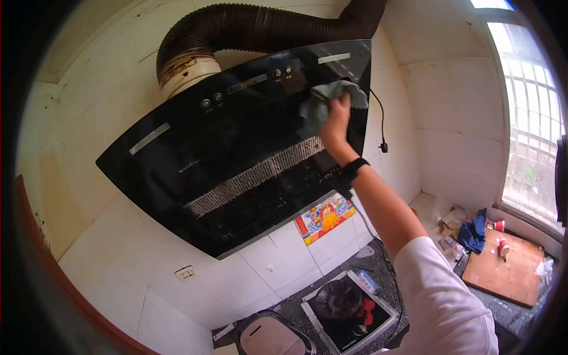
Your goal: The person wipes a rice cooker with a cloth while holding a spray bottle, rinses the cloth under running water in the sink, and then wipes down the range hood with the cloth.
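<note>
My right hand [336, 121] presses a grey-green cloth [322, 100] against the upper right part of a black range hood [248, 127]. Its fingers are closed on the cloth and partly hidden by it. A black band [354, 170] circles that wrist. The hood's glossy front has round knobs [283, 72] along the top and a slatted vent strip [260, 176] across the middle. Pale specks dot the panel below the vent. My left hand is out of view.
A brown ribbed duct [254, 26] runs above the hood. Below stand a cooktop [350, 313] and a pink-lidded appliance [272, 336]. A plug [384, 147] hangs by the hood's right side. At right lie a wooden board [503, 272] and blue cloth [473, 231] near a barred window [529, 118].
</note>
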Demonstrator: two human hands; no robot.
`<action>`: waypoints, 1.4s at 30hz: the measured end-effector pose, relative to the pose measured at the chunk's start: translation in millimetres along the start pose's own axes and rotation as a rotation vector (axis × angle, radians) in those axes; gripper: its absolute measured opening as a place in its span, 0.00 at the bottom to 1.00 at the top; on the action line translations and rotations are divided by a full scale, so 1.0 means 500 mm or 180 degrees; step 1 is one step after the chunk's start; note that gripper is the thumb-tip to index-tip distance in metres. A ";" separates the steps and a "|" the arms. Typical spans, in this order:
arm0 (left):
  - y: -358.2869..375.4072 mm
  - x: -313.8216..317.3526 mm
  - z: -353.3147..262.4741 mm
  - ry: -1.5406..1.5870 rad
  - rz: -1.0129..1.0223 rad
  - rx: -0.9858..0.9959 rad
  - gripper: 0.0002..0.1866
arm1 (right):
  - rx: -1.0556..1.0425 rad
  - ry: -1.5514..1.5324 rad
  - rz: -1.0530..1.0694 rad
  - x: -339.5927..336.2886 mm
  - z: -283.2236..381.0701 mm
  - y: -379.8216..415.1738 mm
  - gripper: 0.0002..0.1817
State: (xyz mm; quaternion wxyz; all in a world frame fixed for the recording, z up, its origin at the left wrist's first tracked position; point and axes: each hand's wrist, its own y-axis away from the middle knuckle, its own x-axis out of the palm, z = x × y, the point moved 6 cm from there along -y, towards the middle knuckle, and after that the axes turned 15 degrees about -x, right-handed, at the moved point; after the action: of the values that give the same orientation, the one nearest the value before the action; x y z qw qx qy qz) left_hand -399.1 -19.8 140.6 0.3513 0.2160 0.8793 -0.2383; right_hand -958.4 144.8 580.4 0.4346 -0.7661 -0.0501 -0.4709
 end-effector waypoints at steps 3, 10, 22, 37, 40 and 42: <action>-0.012 0.000 -0.010 -0.0068 -0.0050 -0.0040 0.20 | -0.1960 0.3173 0.1392 -0.064 0.014 -0.016 0.19; -0.036 0.007 -0.027 -0.0131 -0.0100 -0.0112 0.20 | -0.1995 0.2870 0.1676 -0.058 -0.034 -0.019 0.30; -0.075 0.015 -0.049 -0.0175 -0.0095 -0.0092 0.19 | -0.2585 0.2114 0.3175 0.116 -0.017 0.345 0.24; -0.068 0.013 0.006 0.0115 0.0051 0.0117 0.18 | -0.2448 0.4465 0.1933 -0.108 -0.091 0.189 0.18; -0.076 0.013 0.017 0.0162 0.0093 0.0158 0.18 | -0.1960 0.4021 0.2219 -0.179 -0.157 0.237 0.30; -0.076 0.012 0.029 0.0197 0.0113 0.0159 0.18 | -0.1652 0.3419 0.2211 -0.139 -0.092 0.210 0.19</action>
State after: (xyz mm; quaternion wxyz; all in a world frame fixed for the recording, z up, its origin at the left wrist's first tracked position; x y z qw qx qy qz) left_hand -416.3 -57.3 137.1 0.3226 0.2475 0.8795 -0.2471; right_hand -977.0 70.6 470.5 0.3274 -0.4776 0.5349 -0.6153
